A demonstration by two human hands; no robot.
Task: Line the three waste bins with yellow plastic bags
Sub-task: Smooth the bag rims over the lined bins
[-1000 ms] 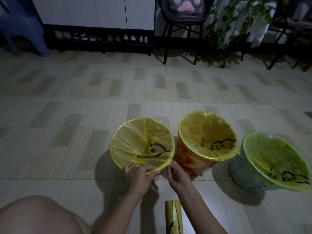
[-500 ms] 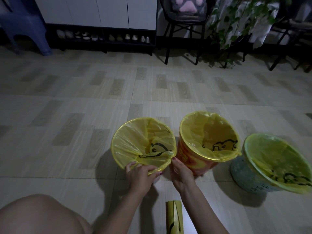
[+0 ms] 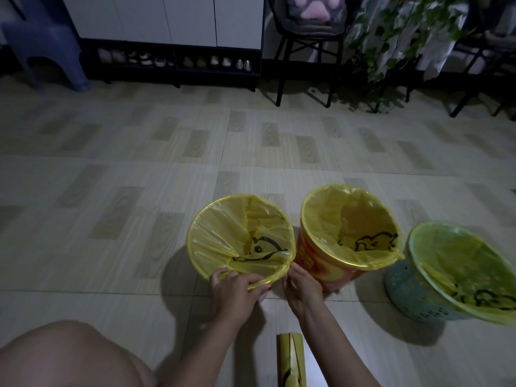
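Note:
Three waste bins stand in a row on the tiled floor, each with a yellow plastic bag stretched over its rim. The left bin's bag (image 3: pixel 223 233) carries a black duck drawing. My left hand (image 3: pixel 234 291) grips the near edge of that bag at the rim. My right hand (image 3: pixel 303 286) rests on the same rim's right side, fingers curled on the bag's edge. The middle bin (image 3: pixel 321 269) is red-orange and lined (image 3: pixel 360 219). The right bin (image 3: pixel 410 297) is a teal perforated basket, tilted, with its bag (image 3: pixel 458 261) over the rim.
A roll of yellow bags (image 3: pixel 290 361) lies on the floor between my forearms. My bare knee (image 3: pixel 69 356) fills the lower left. A shoe rack (image 3: pixel 173 62), a blue stool (image 3: pixel 42 43), a black chair (image 3: pixel 307 37) and a leafy plant (image 3: pixel 391 46) line the back wall.
My right hand has slid slightly left along the left bin's rim toward my left hand. The bins have not moved.

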